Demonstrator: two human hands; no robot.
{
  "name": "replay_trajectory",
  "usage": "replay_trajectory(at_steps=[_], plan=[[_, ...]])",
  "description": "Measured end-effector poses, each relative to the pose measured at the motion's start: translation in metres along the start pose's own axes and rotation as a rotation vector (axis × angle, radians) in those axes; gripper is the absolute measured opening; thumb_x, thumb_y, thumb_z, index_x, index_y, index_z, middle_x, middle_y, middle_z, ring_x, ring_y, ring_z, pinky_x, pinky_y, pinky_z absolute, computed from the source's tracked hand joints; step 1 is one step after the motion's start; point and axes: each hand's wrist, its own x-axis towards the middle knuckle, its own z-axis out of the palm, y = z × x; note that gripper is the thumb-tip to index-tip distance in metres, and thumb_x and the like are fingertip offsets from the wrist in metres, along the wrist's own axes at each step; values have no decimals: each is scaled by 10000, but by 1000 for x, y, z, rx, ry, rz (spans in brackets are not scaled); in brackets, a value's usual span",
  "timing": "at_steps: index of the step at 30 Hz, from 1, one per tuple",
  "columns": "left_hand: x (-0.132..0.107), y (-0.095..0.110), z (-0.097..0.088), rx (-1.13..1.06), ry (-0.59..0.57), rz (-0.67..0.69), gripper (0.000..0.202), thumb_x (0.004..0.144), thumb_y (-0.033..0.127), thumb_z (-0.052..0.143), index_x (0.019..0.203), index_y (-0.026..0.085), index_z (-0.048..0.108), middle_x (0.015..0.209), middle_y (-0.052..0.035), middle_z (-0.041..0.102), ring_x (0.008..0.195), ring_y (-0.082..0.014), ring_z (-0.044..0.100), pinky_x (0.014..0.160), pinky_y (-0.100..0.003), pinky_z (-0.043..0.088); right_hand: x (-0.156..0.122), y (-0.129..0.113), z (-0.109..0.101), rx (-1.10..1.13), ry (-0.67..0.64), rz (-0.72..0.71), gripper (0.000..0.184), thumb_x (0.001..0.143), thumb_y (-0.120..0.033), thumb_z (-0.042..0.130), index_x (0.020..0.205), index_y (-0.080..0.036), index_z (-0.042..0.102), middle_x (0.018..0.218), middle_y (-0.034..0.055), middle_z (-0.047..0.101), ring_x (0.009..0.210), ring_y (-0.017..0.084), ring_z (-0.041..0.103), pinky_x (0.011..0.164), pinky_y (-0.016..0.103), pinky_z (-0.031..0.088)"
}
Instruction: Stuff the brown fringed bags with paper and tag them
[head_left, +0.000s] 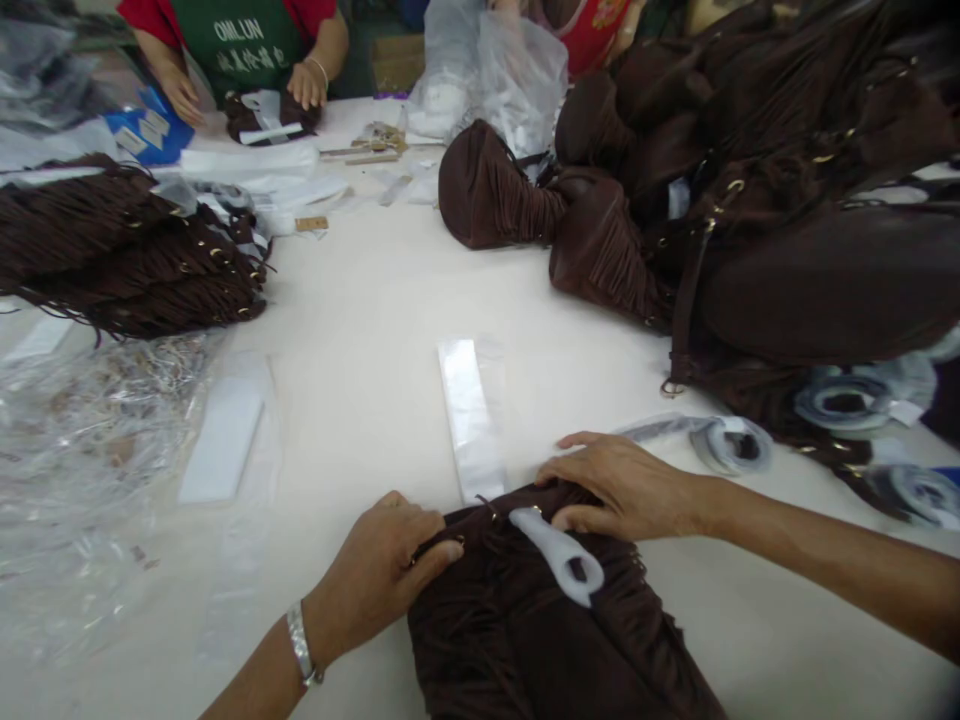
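The fingers [439, 562] of left hand [382, 560] and right hand [626, 490] pinch the fringed bag [551, 645] at its ten and one o'clock, where pressure should be even.

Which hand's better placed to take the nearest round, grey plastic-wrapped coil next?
Right hand, likely: it's nearer the coil; the left hand is farther. Both hold the dark-brown fringed bag.

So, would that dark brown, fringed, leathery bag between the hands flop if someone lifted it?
Probably: the bag looks soft, with creased sides. Its fringe would likely swing, being cut into thin strips.
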Motion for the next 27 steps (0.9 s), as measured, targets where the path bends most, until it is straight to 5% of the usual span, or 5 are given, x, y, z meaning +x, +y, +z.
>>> replay_trajectory(at_steps=[5,10,16,21,27], plan=[[7,19,-12,-106,-24,-62,216,950,390,435,914,233,579,821,0,634,774,-176,535,740,-317,373,6,-14,-14,211,-205,127,280,866,-468,601,969,-208,616,741,9,645,654,168,585,612,258,415],[11,4,-3,-425,-135,-187,254,937,441,448,940,223,580,778,28,645,696,-133,558,623,-244,385,11,4,3,516,-107,181,360,915,-519,522,1019,-190,628,812,10,668,734,153,617,624,212,417],[12,-10,-3,-242,-22,-178,300,939,458,434,915,216,610,771,6,641,709,-143,564,662,-251,403,8,19,19,335,9,98,421,973,-513,405,1093,-162,605,699,12,621,583,125,562,554,215,359],[10,-12,-3,-122,-9,-198,326,953,468,402,909,232,622,736,10,642,667,-140,575,645,-250,392,3,23,32,161,60,26,457,984,-519,354,1154,-154,570,774,66,665,688,178,620,619,250,388],[12,-5,12,159,161,-198,330,966,447,370,971,211,601,775,-34,646,751,-196,595,717,-314,422,8,17,46,-87,113,102,481,986,-553,301,1094,-172,573,831,80,692,693,196,634,633,271,386]])
